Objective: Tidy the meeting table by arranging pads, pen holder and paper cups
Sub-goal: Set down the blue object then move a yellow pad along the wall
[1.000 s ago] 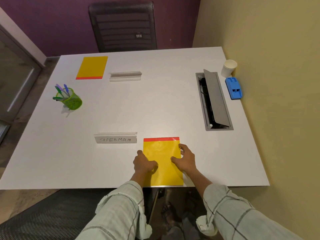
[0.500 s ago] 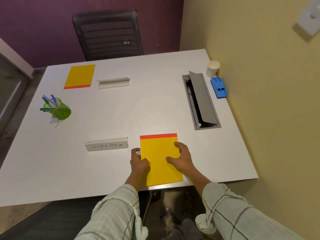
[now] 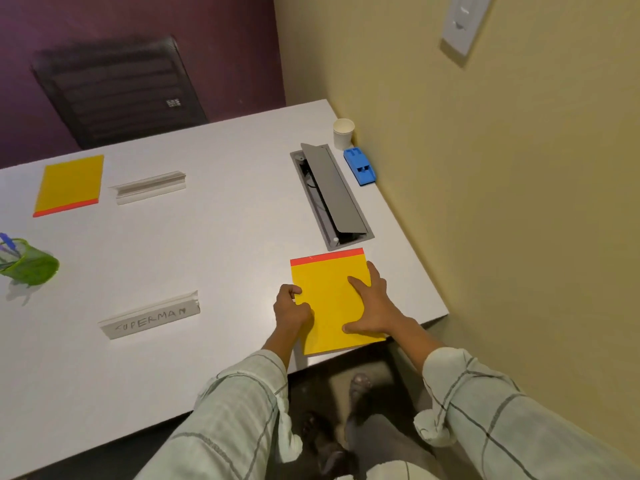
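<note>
A yellow pad (image 3: 329,296) with a red top strip lies flat at the near edge of the white table (image 3: 225,220). My left hand (image 3: 291,308) is curled against the pad's left edge. My right hand (image 3: 372,303) lies spread flat on its right half. A second yellow pad (image 3: 69,184) rests at the far left. The green mesh pen holder (image 3: 29,263) with several pens stands tilted at the left edge of the view. A white paper cup (image 3: 343,134) stands upright at the far right, by the wall.
A "SUPERMAN" name plate (image 3: 150,320) lies left of the near pad; a blank name plate (image 3: 149,187) sits beside the far pad. An open grey cable hatch (image 3: 330,194) and a blue object (image 3: 359,167) are at the right. A black chair (image 3: 117,91) stands behind.
The view has swung to the right and come closer. Both hands stay on the near yellow pad, which keeps its place by the table's near edge.
</note>
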`<state>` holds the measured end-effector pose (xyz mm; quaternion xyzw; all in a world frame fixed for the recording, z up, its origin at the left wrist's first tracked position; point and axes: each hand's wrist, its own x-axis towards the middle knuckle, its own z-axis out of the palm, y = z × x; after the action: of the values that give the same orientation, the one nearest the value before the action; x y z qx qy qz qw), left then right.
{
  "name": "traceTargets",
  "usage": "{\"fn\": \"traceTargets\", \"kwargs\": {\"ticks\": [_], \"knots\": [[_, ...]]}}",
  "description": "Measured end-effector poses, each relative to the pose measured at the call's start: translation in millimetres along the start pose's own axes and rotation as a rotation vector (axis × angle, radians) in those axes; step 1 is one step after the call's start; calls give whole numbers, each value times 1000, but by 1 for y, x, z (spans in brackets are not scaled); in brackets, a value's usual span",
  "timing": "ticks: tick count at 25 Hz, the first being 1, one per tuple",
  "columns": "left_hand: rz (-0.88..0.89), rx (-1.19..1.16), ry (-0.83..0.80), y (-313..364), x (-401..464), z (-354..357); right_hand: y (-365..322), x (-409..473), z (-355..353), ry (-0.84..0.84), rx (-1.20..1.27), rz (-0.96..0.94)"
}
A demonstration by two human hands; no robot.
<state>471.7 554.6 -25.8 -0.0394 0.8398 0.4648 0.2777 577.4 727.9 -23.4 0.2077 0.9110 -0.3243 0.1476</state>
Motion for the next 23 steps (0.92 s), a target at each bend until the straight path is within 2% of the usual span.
{"fn": "traceTargets", "kwargs": {"ticks": [6, 13, 19, 23], "knots": [[47, 225, -181, 26, -17, 67, 54, -22, -36, -37, -180, 56], [185, 693, -322, 38, -31, 124, 101, -21, -57, -108, -275, 56], [187, 841, -399, 43, -36, 148, 118, -4, -74, -279, -429, 40], [198, 912, -403, 42, -33, 157, 126, 11, -71, -321, -469, 48]]}}
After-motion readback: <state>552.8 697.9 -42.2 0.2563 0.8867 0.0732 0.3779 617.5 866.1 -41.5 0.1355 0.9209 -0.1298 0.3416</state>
